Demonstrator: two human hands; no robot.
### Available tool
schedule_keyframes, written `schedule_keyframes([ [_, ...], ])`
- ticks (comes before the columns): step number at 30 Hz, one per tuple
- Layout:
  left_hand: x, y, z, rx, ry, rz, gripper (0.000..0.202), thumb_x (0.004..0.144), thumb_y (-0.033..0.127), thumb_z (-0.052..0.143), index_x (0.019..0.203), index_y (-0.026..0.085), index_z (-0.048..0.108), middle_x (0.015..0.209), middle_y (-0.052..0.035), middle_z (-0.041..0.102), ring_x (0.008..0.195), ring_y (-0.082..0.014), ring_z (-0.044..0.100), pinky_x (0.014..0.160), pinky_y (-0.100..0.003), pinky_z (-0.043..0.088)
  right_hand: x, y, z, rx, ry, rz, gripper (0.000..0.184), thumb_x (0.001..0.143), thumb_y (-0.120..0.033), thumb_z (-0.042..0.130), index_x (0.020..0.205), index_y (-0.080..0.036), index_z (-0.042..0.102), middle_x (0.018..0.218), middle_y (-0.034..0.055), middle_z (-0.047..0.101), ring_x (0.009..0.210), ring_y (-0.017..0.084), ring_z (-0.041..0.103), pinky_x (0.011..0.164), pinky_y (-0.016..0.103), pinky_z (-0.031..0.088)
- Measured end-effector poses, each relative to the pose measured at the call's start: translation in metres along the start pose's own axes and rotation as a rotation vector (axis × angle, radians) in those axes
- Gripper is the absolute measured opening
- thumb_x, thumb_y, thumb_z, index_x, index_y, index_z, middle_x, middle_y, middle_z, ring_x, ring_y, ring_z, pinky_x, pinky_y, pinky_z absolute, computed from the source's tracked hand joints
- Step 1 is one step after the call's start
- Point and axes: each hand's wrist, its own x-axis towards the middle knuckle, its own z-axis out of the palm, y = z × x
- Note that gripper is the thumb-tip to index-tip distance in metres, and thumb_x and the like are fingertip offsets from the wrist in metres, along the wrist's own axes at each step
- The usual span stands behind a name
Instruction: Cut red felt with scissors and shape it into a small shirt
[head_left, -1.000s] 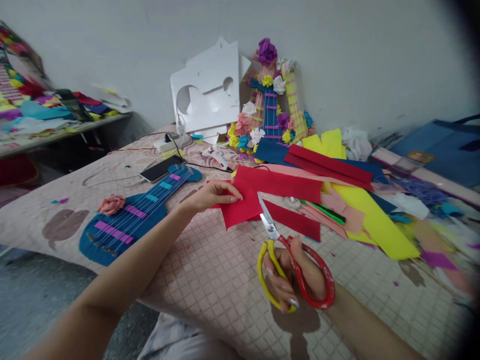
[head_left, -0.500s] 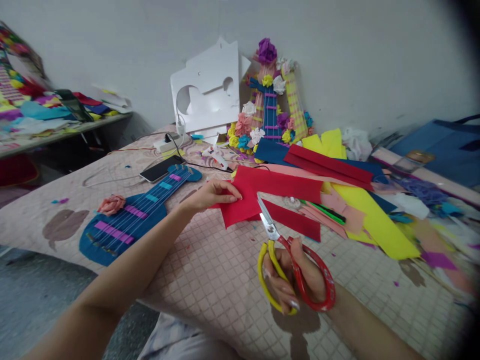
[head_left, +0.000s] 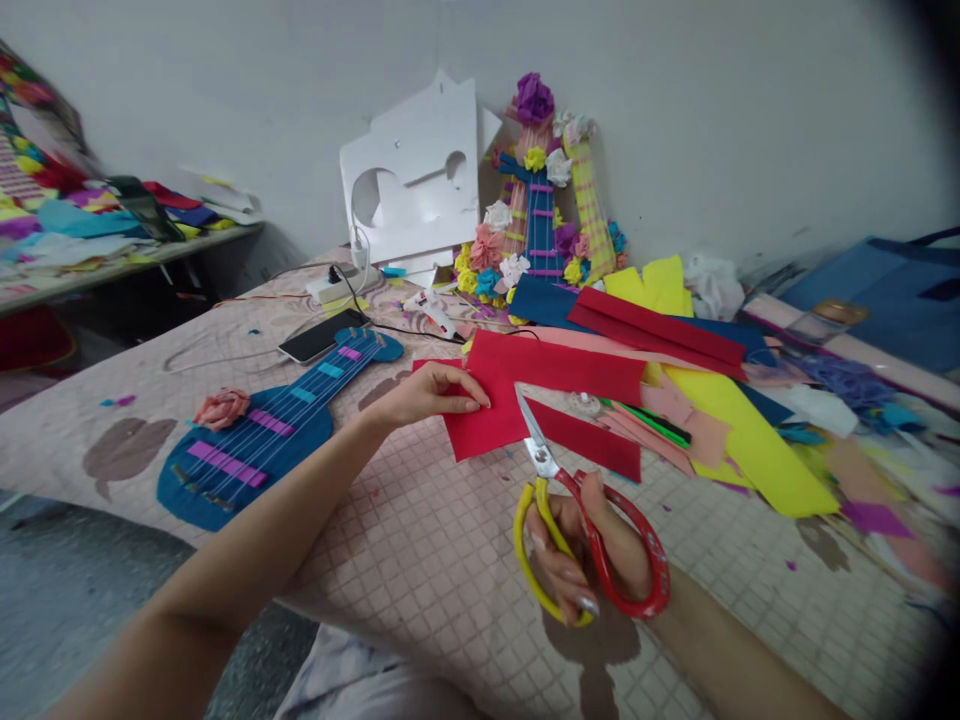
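In the head view my right hand [head_left: 570, 555] grips scissors [head_left: 538, 450] with one yellow and one red handle. Their blades are nearly closed and point up and left, the tips over a red sheet of crepe paper [head_left: 491, 430]. My left hand [head_left: 439, 392] has its thumb and forefinger pinched at this red sheet, left of the blade tips. Other red pieces lie beside and behind it, among them a strip [head_left: 592, 440] to the right of the blades. Where one red piece ends and another begins is hard to make out.
A blue paper guitar [head_left: 300, 420] lies at left near a phone [head_left: 322, 338]. A glue gun [head_left: 435, 315] and a power strip [head_left: 334, 288] with cables sit behind. Yellow paper [head_left: 757, 450] and scraps cover the right. Flower-decorated guitars [head_left: 541, 225] lean on the wall.
My left hand has shifted slightly right and down, and the red sheet under it has moved a little with it. The scissors stay almost in place.
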Motion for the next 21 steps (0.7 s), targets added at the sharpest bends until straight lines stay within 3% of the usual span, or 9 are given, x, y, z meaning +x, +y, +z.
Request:
schedule_keyframes([
  [8,0.0002,-0.0036,-0.0035,0.018,0.011,0.0,0.016,0.074,0.028,0.073,0.083,0.014,0.074,0.084,-0.0071,0.071,0.076,-0.0112,0.062,0.072,-0.02,0.047,0.0001,0.0011,-0.0011,0.023,0.017,0.034,0.068,0.073,-0.082,0.037,0.074,-0.016,0.053,0.041,-0.0086,0.041,0.027,0.005,0.033,0.033,0.02,0.042],
  [15,-0.0007,-0.0028,-0.0006,0.032,-0.024,0.021,0.016,0.076,0.027,0.072,0.084,0.014,0.073,0.085,-0.0069,0.072,0.077,-0.0112,0.062,0.073,-0.02,0.048,-0.0014,-0.0012,0.0012,-0.003,0.007,0.025,0.077,0.074,-0.083,0.029,0.082,-0.012,0.057,0.052,-0.0035,0.049,0.036,0.008,0.045,0.045,0.027,0.051],
  [21,-0.0013,-0.0014,0.0055,0.059,-0.048,0.037,0.017,0.077,0.03,0.07,0.085,0.015,0.073,0.086,-0.0067,0.072,0.078,-0.0121,0.063,0.075,-0.022,0.049,-0.0007,-0.0021,0.0024,-0.024,0.011,0.008,0.077,0.076,-0.083,0.026,0.082,-0.013,0.057,0.052,-0.0032,0.047,0.036,0.008,0.043,0.047,0.028,0.052],
])
